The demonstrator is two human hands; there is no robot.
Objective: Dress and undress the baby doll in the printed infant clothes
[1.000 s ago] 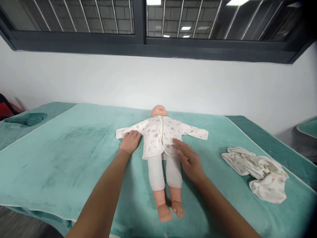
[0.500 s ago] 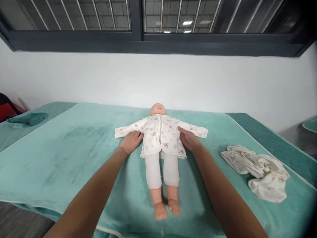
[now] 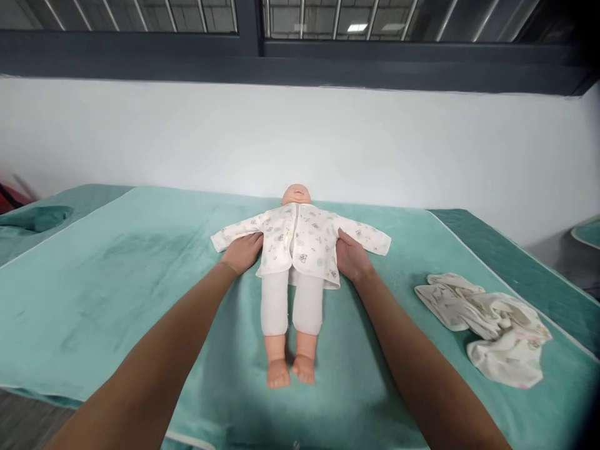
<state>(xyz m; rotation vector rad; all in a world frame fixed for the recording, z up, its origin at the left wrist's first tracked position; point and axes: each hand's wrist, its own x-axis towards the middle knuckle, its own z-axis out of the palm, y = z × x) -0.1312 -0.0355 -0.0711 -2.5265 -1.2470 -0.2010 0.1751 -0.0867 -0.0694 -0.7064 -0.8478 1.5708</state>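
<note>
A baby doll lies on its back on the teal towel, head toward the wall. It wears a white printed jacket with the sleeves spread out and white trousers; its feet are bare. My left hand lies flat against the doll's side just below one sleeve, fingers stretched out and touching the jacket. My right hand is at the other side under the far sleeve. Its thumb lies over the jacket edge and its fingers are pressed to the torso.
A crumpled white printed cloth lies on the towel at the right. A folded dark green cloth sits at the far left. The white wall runs right behind the table, and the table's front edge is near me.
My right hand has moved from over the doll's hip up to its side under the sleeve and closed against the torso. My left hand has stayed by the other side.
</note>
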